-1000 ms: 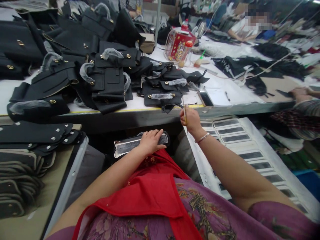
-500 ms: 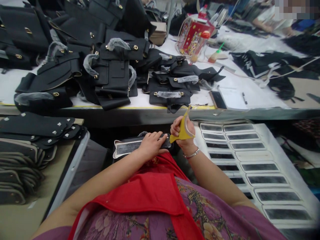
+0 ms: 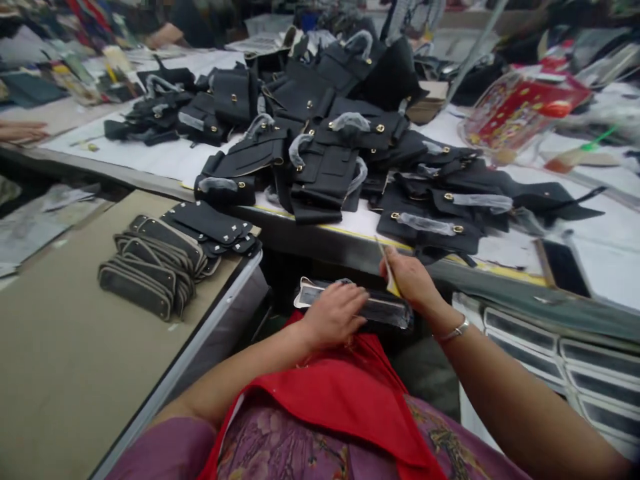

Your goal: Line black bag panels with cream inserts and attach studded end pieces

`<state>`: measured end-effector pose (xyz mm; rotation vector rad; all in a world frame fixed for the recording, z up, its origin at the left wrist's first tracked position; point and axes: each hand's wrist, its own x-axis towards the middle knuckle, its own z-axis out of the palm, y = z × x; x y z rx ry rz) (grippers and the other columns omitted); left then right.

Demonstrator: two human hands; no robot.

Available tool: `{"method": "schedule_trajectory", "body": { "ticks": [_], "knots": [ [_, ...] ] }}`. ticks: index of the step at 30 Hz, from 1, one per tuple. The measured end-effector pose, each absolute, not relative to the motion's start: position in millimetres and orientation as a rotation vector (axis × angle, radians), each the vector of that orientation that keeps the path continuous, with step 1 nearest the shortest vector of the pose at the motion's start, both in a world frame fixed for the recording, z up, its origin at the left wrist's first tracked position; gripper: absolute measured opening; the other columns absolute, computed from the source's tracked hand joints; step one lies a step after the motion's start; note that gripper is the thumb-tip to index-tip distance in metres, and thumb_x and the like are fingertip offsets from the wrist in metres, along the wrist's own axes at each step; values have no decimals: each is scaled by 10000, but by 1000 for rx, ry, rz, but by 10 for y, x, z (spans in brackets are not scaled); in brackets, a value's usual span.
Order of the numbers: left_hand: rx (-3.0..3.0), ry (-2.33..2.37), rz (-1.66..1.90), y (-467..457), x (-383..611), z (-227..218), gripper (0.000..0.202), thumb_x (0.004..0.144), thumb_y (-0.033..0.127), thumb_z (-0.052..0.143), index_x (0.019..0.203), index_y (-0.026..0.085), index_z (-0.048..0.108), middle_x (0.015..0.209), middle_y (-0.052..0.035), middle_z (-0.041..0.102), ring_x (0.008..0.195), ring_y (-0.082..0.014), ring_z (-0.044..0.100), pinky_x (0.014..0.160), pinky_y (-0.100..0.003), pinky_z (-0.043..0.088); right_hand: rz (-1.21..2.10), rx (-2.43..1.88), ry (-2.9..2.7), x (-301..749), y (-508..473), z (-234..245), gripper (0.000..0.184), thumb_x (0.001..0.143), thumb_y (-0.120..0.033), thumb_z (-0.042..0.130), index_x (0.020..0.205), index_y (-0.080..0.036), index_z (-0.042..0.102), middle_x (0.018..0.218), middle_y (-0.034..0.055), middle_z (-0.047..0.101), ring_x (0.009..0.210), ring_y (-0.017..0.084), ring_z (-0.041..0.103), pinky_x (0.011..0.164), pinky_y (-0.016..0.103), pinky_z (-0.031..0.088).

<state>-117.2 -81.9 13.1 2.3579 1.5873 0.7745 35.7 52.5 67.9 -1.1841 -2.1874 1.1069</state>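
Note:
My left hand [image 3: 334, 313] lies palm down, fingers curled over a long black strip [image 3: 350, 303] with a pale border that rests on my lap above a red apron [image 3: 345, 393]. At the strip's right end my right hand [image 3: 413, 280], a bangle on its wrist, is closed around a thin yellow scraper [image 3: 389, 277] that points up and away. The two hands are about a hand's width apart.
Black leather bags [image 3: 325, 167] with gold studs are heaped on the white bench ahead. A stack of dark strips [image 3: 150, 267] sits on the brown table [image 3: 60, 347] at left. A board of coated strips [image 3: 575, 360] lies at right, and a phone [image 3: 564, 267] on the bench.
The view has swung left, so the brown table fills the left side. My right hand has dropped from raised to the strip's right end. My left hand stays on the strip.

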Motion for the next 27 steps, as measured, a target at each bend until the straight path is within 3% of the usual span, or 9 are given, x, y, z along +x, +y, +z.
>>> {"method": "schedule_trajectory", "body": {
  "ticks": [3,6,10,15,22,27],
  "knots": [
    [1521,2009,1275,-1062,-1662,4,462,928,396,313,1326,174,393,1342,-115,480,1245,-202,428,1051,-399,317,727,-1201,-2742,57,674,653,602,884,-608,222,762,-193,642,737,67,658,669,199,574,567,277,348],
    [1027,1777,1412,-1069,-1860,-155,509,937,456,220,1295,166,438,1303,-110,523,1199,-207,483,1011,-383,372,427,-967,-3158,-319,763,540,561,904,-554,226,860,-207,665,851,85,687,737,216,606,582,280,341],
    [831,1541,1396,-967,-1758,-282,628,920,542,125,1183,154,543,1075,-84,655,1016,-206,592,930,-348,433,233,-507,-3297,-753,855,367,542,927,-487,237,837,-179,674,902,99,682,786,198,614,624,276,346],
    [762,1558,1328,-1027,-1679,-299,688,891,600,81,1131,198,585,933,-39,681,913,-195,611,883,-317,447,263,-145,-3312,-1070,891,248,506,924,-468,290,834,-162,683,863,91,671,751,178,601,632,275,335],
    [539,1632,1347,-1053,-1648,-385,715,854,666,123,1093,217,625,1056,-38,669,1038,-221,579,946,-323,413,428,79,-3339,-1288,835,161,564,930,-486,250,832,-159,699,857,99,686,714,160,591,592,267,308],
    [341,1508,1432,-1009,-1614,-474,792,811,727,133,1076,182,643,1039,-70,675,1047,-231,584,961,-341,412,427,277,-3342,-1328,851,100,608,932,-509,211,807,-168,699,829,96,697,723,173,604,583,277,296]
  ]
}}
